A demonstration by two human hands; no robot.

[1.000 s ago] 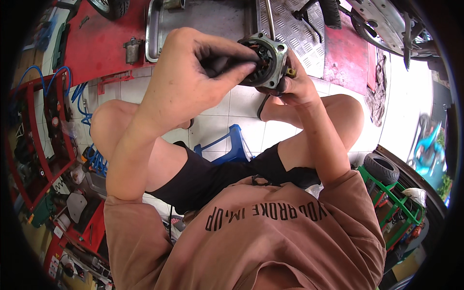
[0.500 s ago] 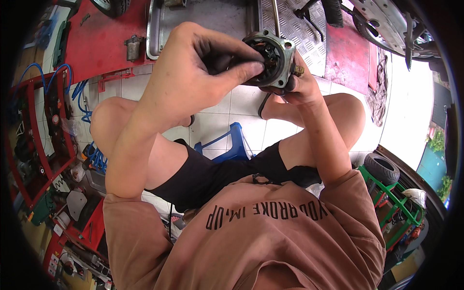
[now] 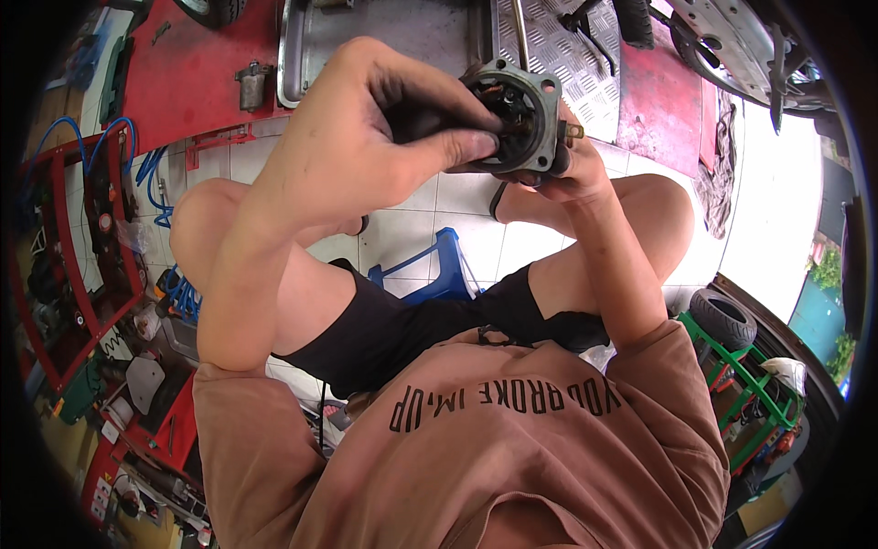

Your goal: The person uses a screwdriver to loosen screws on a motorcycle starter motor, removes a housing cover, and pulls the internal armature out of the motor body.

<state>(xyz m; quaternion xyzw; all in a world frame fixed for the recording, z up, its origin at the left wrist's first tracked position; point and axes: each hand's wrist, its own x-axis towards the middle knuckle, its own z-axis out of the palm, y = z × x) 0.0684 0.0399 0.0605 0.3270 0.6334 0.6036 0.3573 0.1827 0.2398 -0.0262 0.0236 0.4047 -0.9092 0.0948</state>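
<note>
A metal motor housing [image 3: 547, 128] with a square flange, corner holes and a round open end is held up in front of me. Dark parts and a bit of copper-coloured wire show inside, and a brass terminal [image 3: 574, 131] juts from its right side. My right hand [image 3: 580, 168] is closed around the housing from behind and below; most of its fingers are hidden. At the opening, my left hand [image 3: 370, 137] reaches in from the left, thumb and forefinger nearly together at the inner parts. Whatever lies between those fingertips cannot be made out.
Beyond my hands lie a grey metal tray [image 3: 384, 46] and a chequered metal plate [image 3: 585, 78] on a red surface. A small metal cylinder part [image 3: 252, 87] stands left of the tray. A blue stool [image 3: 446, 267] is between my legs; a green rack [image 3: 732, 384] holds a tyre at right.
The housing has turned a little and shifted slightly down and right, so its flange and brass terminal show more plainly. My left fingertips stay at the opening.
</note>
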